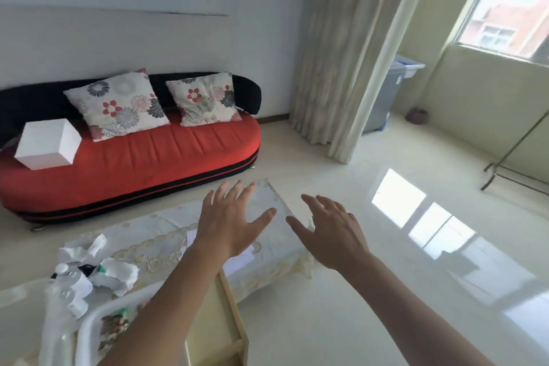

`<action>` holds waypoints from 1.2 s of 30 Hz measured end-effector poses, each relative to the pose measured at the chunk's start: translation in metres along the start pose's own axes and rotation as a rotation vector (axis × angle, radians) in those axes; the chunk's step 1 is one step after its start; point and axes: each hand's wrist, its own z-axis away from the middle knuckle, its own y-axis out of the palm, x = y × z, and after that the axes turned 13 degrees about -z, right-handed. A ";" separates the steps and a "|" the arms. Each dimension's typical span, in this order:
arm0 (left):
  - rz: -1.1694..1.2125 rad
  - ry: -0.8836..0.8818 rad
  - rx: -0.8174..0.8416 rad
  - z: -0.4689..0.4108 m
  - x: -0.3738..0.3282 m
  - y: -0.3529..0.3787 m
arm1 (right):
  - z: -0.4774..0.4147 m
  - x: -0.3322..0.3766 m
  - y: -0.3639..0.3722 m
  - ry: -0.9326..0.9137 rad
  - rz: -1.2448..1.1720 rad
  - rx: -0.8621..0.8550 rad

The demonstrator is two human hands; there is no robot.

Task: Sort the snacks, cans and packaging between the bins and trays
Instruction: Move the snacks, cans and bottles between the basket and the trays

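My left hand [230, 223] and my right hand [329, 232] are both raised with fingers spread, empty, above the far end of a low table [166, 235] covered with a pale patterned cloth. At the lower left, a heap of crumpled white wrappers and a clear plastic bottle [89, 270] lies in a translucent bin [17, 294]. A white tray [98, 318] beside it holds some snack packets, partly hidden by my left forearm. A pale wooden tray [234, 324] shows under my left arm.
A red and black sofa [142, 157] with two flowered cushions and a white box [49, 144] stands behind the table. Glossy floor spreads to the right. A grey lidded bin [383, 95] stands behind the curtain, and a metal rack leg [511, 154] at the far right.
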 end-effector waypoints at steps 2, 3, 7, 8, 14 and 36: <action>0.016 0.047 -0.019 0.005 -0.039 -0.008 | 0.022 -0.026 -0.024 0.044 -0.015 -0.037; 0.025 0.072 -0.024 0.011 -0.059 -0.011 | 0.034 -0.039 -0.037 0.065 -0.022 -0.056; 0.053 0.173 -0.020 0.040 -0.137 -0.017 | 0.091 -0.086 -0.084 0.150 -0.042 -0.160; 0.058 0.200 -0.013 0.047 -0.157 -0.018 | 0.106 -0.098 -0.093 0.177 -0.036 -0.182; 0.083 0.385 0.026 0.084 -0.274 -0.015 | 0.202 -0.176 -0.138 0.356 0.016 -0.270; 0.243 1.305 0.150 0.223 -0.637 0.002 | 0.534 -0.333 -0.223 1.211 0.053 -0.739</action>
